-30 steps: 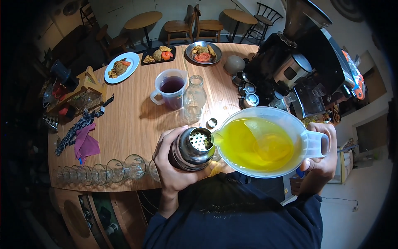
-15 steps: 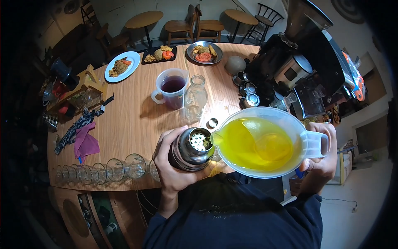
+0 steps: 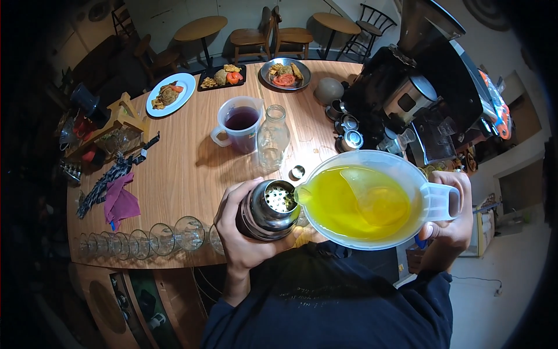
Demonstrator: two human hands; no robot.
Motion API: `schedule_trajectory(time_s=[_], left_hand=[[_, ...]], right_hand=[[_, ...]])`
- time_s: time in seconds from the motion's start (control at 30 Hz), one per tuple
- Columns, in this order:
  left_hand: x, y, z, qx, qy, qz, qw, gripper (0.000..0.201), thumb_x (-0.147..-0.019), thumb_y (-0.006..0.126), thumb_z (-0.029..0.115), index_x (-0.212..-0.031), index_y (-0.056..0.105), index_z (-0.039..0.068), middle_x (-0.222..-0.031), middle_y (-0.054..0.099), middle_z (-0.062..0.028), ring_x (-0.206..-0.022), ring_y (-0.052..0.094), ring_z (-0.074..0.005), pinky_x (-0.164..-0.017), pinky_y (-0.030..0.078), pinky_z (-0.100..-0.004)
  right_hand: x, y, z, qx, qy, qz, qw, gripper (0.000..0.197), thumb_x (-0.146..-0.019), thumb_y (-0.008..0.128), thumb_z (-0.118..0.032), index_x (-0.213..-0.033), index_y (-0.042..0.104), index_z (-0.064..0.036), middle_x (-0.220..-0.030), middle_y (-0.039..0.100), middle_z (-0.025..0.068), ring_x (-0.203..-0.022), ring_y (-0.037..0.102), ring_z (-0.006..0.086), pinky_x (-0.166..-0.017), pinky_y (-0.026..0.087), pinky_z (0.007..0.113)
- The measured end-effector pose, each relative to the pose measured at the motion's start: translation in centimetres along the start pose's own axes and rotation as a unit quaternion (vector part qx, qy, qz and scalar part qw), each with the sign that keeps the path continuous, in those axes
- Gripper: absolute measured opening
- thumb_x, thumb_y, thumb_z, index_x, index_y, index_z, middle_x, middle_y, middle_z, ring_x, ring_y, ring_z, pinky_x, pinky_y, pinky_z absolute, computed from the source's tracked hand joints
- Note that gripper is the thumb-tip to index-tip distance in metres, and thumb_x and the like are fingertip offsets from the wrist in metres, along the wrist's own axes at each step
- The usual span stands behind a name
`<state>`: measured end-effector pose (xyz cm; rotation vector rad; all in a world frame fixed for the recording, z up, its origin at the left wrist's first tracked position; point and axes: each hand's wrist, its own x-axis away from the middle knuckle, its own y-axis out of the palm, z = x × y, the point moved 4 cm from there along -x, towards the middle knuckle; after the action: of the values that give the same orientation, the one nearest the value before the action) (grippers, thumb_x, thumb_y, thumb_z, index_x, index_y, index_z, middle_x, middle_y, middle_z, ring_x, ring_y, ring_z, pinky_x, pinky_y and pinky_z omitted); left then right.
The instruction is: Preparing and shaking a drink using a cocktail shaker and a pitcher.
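My left hand [image 3: 235, 230] is wrapped round a metal cocktail shaker [image 3: 260, 224], whose perforated strainer top faces up with its cap off. My right hand [image 3: 456, 203] grips the handle of a translucent plastic measuring jug [image 3: 423, 192]. Yellow-green liquid [image 3: 366, 203] fills much of the jug, which tilts toward the shaker. Its spout sits at the strainer's right edge, with liquid right up in the spout. Whether any runs into the shaker, I cannot tell. A small metal cap [image 3: 297, 172] lies on the table just beyond the spout.
Beyond my hands stand a jug of purple liquid [image 3: 241, 125] and an empty glass bottle [image 3: 273, 139]. Several glasses [image 3: 163, 238] line the near left edge. Plated food [image 3: 285, 75] sits at the back. A coffee grinder [image 3: 410, 99] and metal pots [image 3: 351, 139] occupy the right; cloths [image 3: 121, 200] lie left.
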<state>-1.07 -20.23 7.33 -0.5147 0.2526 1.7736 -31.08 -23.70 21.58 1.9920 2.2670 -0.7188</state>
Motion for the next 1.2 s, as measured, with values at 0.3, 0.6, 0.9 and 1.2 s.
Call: schedule_trajectory(time_s=[0.3, 0.6, 0.9, 1.2], left_hand=[[-0.06, -0.17, -0.19, -0.029, 0.017, -0.026, 0.999, 0.089, -0.058, 0.099, 0.032, -0.128, 0.057, -0.002, -0.114, 0.066, -0.0143, -0.105, 0.069, -0.0253, -0.095, 0.056, -0.0373], [-0.11, 0.26, -0.01, 0.011, -0.004, -0.005, 1.000, 0.084, -0.057, 0.100, 0.035, -0.124, 0.063, 0.000, -0.113, 0.067, -0.0141, -0.103, 0.069, -0.0265, -0.093, 0.055, -0.0384], [-0.02, 0.05, 0.16, 0.007, -0.006, -0.004, 1.000, 0.085, -0.057, 0.101, 0.037, -0.124, 0.063, 0.000, -0.113, 0.067, -0.0142, -0.103, 0.069, -0.0266, -0.093, 0.055, -0.0382], [-0.10, 0.08, -0.04, 0.015, 0.001, -0.003, 1.000, 0.085, -0.057, 0.101, 0.036, -0.124, 0.063, 0.000, -0.113, 0.067, -0.0139, -0.104, 0.069, -0.0266, -0.093, 0.055, -0.0382]], right_hand=[[-0.09, -0.25, 0.05, 0.003, 0.004, -0.007, 1.000, 0.059, -0.053, 0.100, -0.048, -0.067, 0.058, -0.0089, -0.064, 0.067, 0.0033, -0.053, 0.064, 0.0111, -0.053, 0.044, 0.021], [0.07, -0.43, -0.04, 0.007, 0.000, -0.007, 1.000, 0.057, -0.054, 0.100, -0.046, -0.069, 0.059, -0.0083, -0.066, 0.069, 0.0041, -0.055, 0.066, 0.0122, -0.055, 0.047, 0.021], [0.01, -0.30, -0.23, 0.014, -0.006, -0.009, 1.000, 0.058, -0.055, 0.099, -0.048, -0.070, 0.060, -0.0079, -0.066, 0.069, 0.0043, -0.056, 0.067, 0.0130, -0.056, 0.049, 0.021], [0.02, -0.39, -0.25, 0.013, -0.009, -0.013, 1.000, 0.057, -0.056, 0.099, -0.048, -0.070, 0.060, -0.0078, -0.067, 0.069, 0.0045, -0.056, 0.068, 0.0132, -0.056, 0.049, 0.021]])
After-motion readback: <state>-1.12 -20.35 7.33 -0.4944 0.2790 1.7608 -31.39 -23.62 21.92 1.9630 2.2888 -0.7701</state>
